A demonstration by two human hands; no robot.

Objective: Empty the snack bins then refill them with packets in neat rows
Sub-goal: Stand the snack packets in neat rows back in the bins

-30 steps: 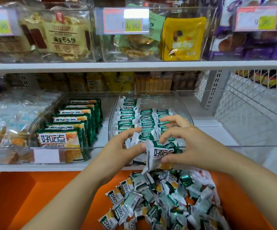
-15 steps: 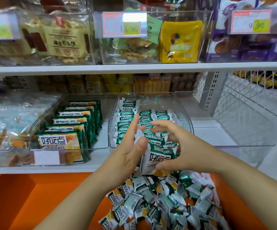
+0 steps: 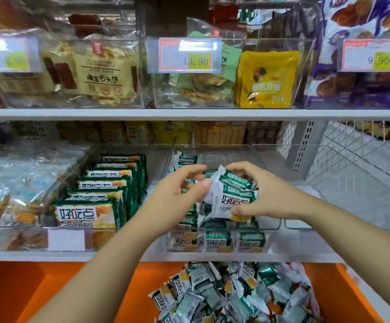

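- My right hand (image 3: pixel 268 197): grip closed around a bundle of packets (image 3: pixel 232 199), green and white, thumb under, fingers curled over the top.
- My left hand (image 3: pixel 175 197): thumb and fingertips pinch the bundle's left edge.
- Bundle is held just above the clear bin (image 3: pixel 226 157), over its middle.
- Inside the bin: rows of packets (image 3: pixel 218 241) stand against the front wall, with more along the left side.
- Left of the bin: larger green packs (image 3: pixel 110 187) lined up front to back.
- Below the bin: loose packets (image 3: pixel 236 297) heaped in an orange tray (image 3: pixel 49 290).
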